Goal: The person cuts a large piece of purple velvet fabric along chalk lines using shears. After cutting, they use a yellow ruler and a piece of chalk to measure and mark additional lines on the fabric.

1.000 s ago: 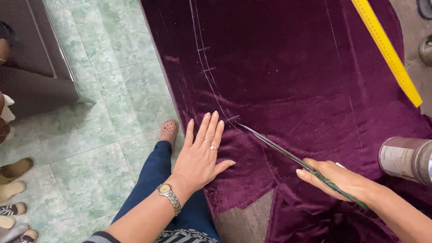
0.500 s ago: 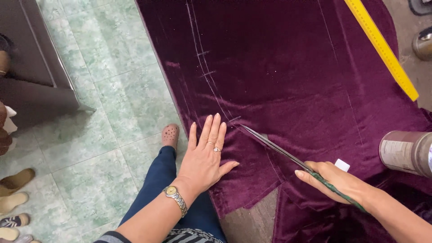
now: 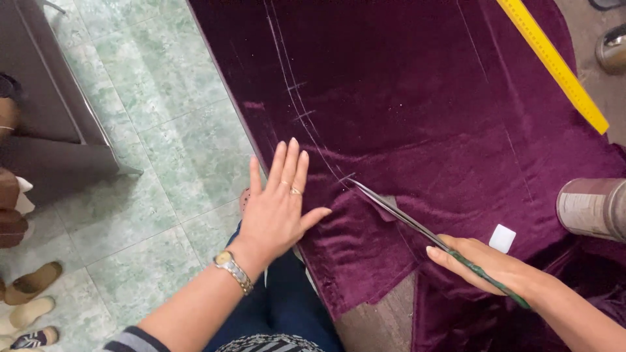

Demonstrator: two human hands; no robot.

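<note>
A large piece of purple velvet cloth (image 3: 417,111) lies spread over a table, with white chalk lines (image 3: 293,98) running down it. My left hand (image 3: 277,205), fingers spread, presses flat on the cloth's left edge. It wears a ring and a gold wristwatch. My right hand (image 3: 489,264) grips long scissors (image 3: 398,212) with dark green handles. The blades point up-left, their tips at the lower end of the chalk line, with a cut open in the cloth behind them.
A yellow ruler (image 3: 554,62) lies across the cloth at upper right. A metal tin (image 3: 590,208) and a small white chalk block (image 3: 502,238) sit at right. Green tiled floor (image 3: 156,130), a dark cabinet (image 3: 45,111) and sandals (image 3: 29,293) are at left.
The view has shifted slightly. My left hand has slid a little left toward the cloth's edge; the scissors stay at the chalk line's lower end.
</note>
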